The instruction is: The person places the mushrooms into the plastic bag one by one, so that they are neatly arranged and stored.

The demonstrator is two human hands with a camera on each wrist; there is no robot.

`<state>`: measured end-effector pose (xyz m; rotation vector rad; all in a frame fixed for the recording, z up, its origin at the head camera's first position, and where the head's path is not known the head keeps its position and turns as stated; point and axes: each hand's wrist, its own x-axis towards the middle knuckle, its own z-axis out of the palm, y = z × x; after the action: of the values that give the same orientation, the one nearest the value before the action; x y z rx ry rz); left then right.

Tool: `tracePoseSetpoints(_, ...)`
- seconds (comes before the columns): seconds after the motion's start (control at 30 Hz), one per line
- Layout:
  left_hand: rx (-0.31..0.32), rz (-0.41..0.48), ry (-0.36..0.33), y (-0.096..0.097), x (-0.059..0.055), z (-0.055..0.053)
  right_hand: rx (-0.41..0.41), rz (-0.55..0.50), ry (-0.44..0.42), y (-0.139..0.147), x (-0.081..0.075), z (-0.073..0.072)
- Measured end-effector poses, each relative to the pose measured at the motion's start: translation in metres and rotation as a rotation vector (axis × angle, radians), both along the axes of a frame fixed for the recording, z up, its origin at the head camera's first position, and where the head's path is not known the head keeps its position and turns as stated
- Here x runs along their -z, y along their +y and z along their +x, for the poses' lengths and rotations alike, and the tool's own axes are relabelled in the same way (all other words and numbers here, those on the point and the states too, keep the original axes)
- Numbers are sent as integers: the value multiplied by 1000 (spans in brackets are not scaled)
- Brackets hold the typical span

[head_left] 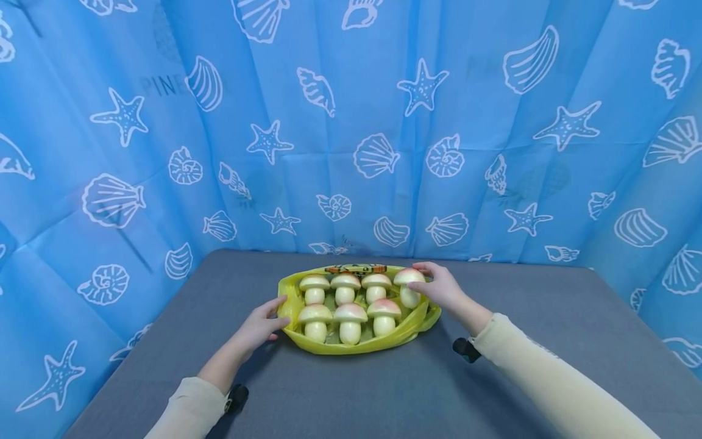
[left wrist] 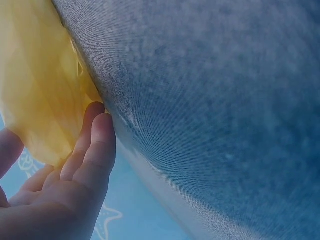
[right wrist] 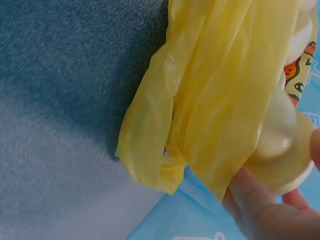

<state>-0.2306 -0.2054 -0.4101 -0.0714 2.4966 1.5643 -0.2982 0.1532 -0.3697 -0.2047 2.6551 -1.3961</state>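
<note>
A yellow plastic bag (head_left: 356,349) lies spread around several model mushrooms (head_left: 350,323) with pinkish-cream caps and pale stems, standing in two rows. My right hand (head_left: 441,286) grips the mushroom (head_left: 409,297) at the back right corner, thumb and fingers around its cap. In the right wrist view that mushroom (right wrist: 275,135) shows behind a fold of yellow plastic, which hides part of the fingers. At the bag's left end, my left hand (head_left: 260,326) touches the plastic with fairly straight fingers. The left wrist view shows those fingers (left wrist: 100,150) along the end of the bag (left wrist: 40,85).
An orange and black patterned strip (head_left: 356,268) shows at the bag's back edge. Everything rests on a grey cloth-covered table (head_left: 351,396). Behind it hangs a blue curtain (head_left: 351,110) with white shells and starfish, close to the table's back edge.
</note>
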Motion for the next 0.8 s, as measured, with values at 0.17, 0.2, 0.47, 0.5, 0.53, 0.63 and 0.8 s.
tracePoseSetpoints(0.17,-6,-1,-1,0,1,0,51,48,7,-9,1,-1)
tracePoseSetpoints(0.2,-6,-1,0,0,1,0,62,55,8,-12,1,-1)
tracePoseSetpoints(0.47,-2,10,6,-1,2,0,101,77,2,-22,5,-2)
tracePoseSetpoints(0.5,-1,10,5,-1,2,0,98,79,3,-22,5,-2)
tracePoseSetpoints(0.53,0,9,6,-1,2,0,97,80,4,-22,6,-2)
tracePoseSetpoints(0.63,-5,11,4,-1,2,-1,92,75,0,-23,7,-2)
tracePoseSetpoints(0.8,-6,13,3,-2,1,-2,85,54,-30,-23,10,-1)
